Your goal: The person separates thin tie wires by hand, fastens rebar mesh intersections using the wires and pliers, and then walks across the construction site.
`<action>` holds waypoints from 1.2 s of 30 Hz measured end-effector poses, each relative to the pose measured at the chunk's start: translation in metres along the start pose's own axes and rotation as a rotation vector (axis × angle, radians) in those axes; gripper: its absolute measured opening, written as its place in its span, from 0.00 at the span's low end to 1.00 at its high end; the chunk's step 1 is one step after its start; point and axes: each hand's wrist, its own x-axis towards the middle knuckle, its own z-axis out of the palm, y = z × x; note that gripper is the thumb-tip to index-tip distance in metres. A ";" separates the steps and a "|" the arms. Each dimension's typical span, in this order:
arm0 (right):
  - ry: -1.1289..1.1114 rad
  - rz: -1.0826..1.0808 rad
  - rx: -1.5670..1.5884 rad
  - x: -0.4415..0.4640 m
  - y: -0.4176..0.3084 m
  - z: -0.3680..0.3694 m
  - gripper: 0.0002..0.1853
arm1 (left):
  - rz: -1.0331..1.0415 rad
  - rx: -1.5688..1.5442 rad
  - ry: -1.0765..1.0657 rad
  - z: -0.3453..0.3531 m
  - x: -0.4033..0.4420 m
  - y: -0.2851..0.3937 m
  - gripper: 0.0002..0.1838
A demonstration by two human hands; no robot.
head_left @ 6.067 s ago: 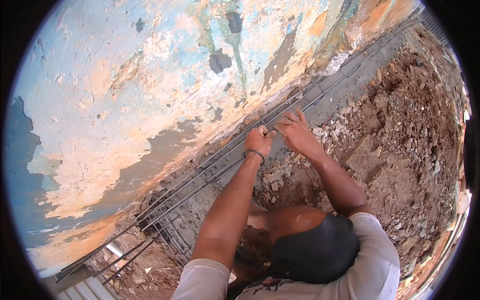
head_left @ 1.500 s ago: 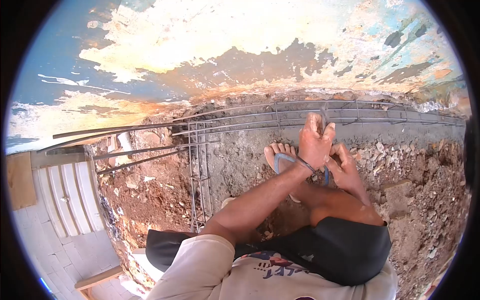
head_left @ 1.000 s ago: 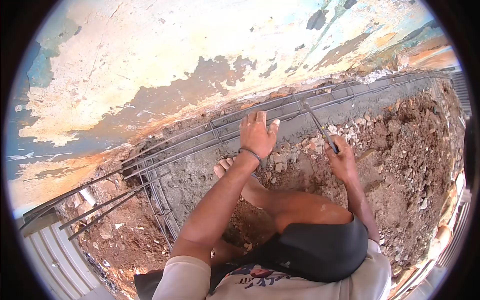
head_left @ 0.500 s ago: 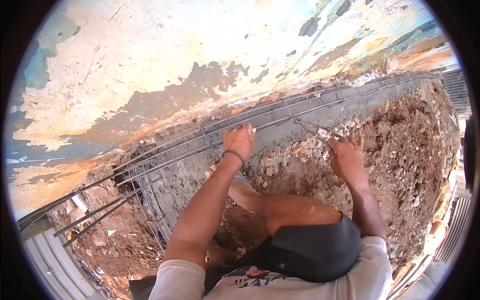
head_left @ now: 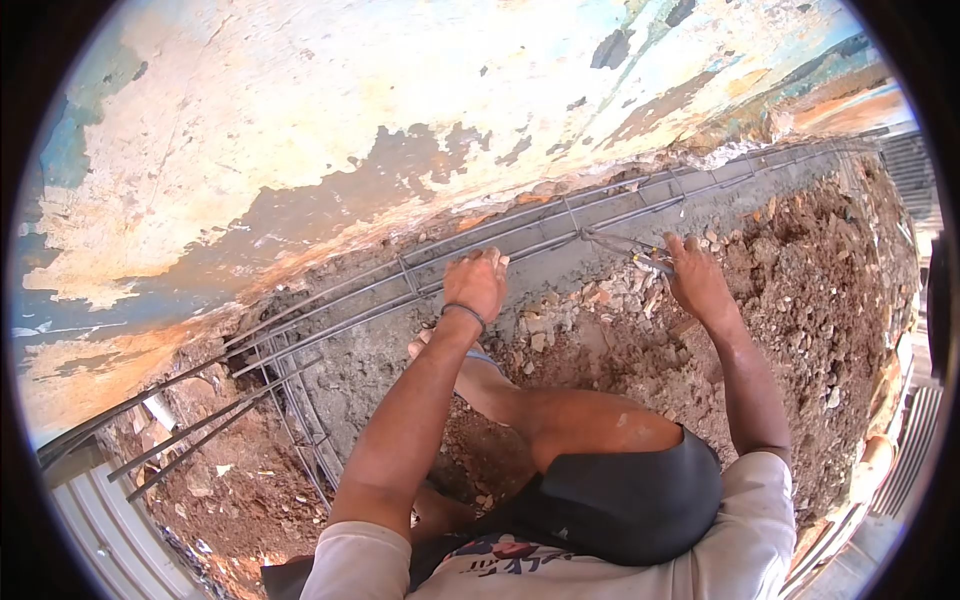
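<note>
My left hand (head_left: 476, 284) is closed around the lower bars of a long rebar cage (head_left: 408, 276), a dark band on its wrist. In my right hand (head_left: 697, 275) is a pair of tying pincers (head_left: 652, 264), gripped by the handles. The jaws of the pincers touch the lower bars where a stirrup (head_left: 572, 214) crosses them. Whether a tie wire sits in the jaws is too small to tell. The cage lies along a grey concrete strip (head_left: 720, 207) at the foot of a wall.
A wall (head_left: 300, 120) with peeling paint rises behind the cage. Loose soil and rubble (head_left: 800, 300) cover the ground to the right. Bar ends (head_left: 190, 440) jut out at the left, near a corrugated metal sheet (head_left: 110, 530). My bent knee (head_left: 620, 425) is between my arms.
My right hand has moved slightly up, and the pincers have swung flatter, their jaws now against the bars at the stirrup and their handles closer together. My left hand stays in place.
</note>
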 end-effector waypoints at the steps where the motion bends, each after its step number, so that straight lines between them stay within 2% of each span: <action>1: 0.000 0.001 0.000 0.008 0.016 0.014 0.19 | 0.008 -0.008 0.006 0.000 0.000 -0.001 0.14; 3: 0.014 -0.085 0.013 0.021 0.040 0.040 0.22 | 0.016 -0.019 0.012 0.002 0.000 -0.001 0.13; 7: -0.068 -0.086 0.010 0.034 0.061 0.071 0.25 | 0.008 0.001 0.015 0.001 0.000 -0.001 0.13; 9: 0.130 -0.173 0.014 0.036 0.074 0.090 0.25 | 0.009 -0.003 -0.008 0.000 -0.001 0.000 0.14; 13: 0.139 -0.223 0.001 0.041 0.076 0.069 0.26 | 0.045 0.015 0.057 0.003 -0.003 -0.001 0.15; 15: -0.159 -0.072 -0.060 0.042 0.057 0.029 0.26 | 0.058 0.009 0.118 0.006 0.000 -0.002 0.15; 16: 0.000 -0.161 -0.116 0.030 0.055 0.028 0.24 | 0.043 0.026 0.114 0.009 0.001 -0.004 0.15; 18: -0.295 0.063 -0.048 0.007 0.011 -0.006 0.22 | 0.026 0.032 0.117 0.008 0.002 -0.005 0.16; 20: -0.480 0.238 0.231 -0.021 -0.040 -0.025 0.20 | 0.044 0.015 0.103 0.007 0.000 -0.005 0.16; 22: -0.591 0.382 0.572 -0.035 -0.040 0.022 0.18 | 0.044 0.018 0.081 0.006 -0.003 -0.004 0.16; 24: -0.588 0.640 1.355 -0.052 -0.053 0.074 0.22 | 0.035 0.026 0.067 0.004 -0.001 -0.005 0.16; 25: -0.595 0.636 1.348 -0.057 -0.065 0.105 0.22 | 0.045 0.015 0.086 0.005 -0.003 -0.005 0.16; 27: -0.383 0.676 1.770 -0.062 -0.100 0.151 0.20 | 0.054 0.013 0.098 0.004 -0.005 -0.004 0.15; 28: -0.389 0.681 1.779 -0.061 -0.118 0.154 0.20 | 0.025 0.010 0.043 0.001 -0.005 -0.001 0.13; 30: -0.164 0.633 1.553 -0.046 -0.153 0.153 0.19 | -0.006 0.017 0.000 -0.005 0.000 0.001 0.12; 31: -0.169 0.633 1.560 -0.041 -0.163 0.169 0.19 | -0.012 0.031 -0.026 -0.007 -0.001 0.002 0.12; 33: 0.006 0.672 1.670 -0.027 -0.180 0.225 0.21 | -0.012 0.052 -0.050 -0.007 -0.002 0.005 0.12; 36: 0.006 0.671 1.866 -0.016 -0.196 0.246 0.21 | 0.011 0.058 -0.047 0.002 -0.001 0.002 0.13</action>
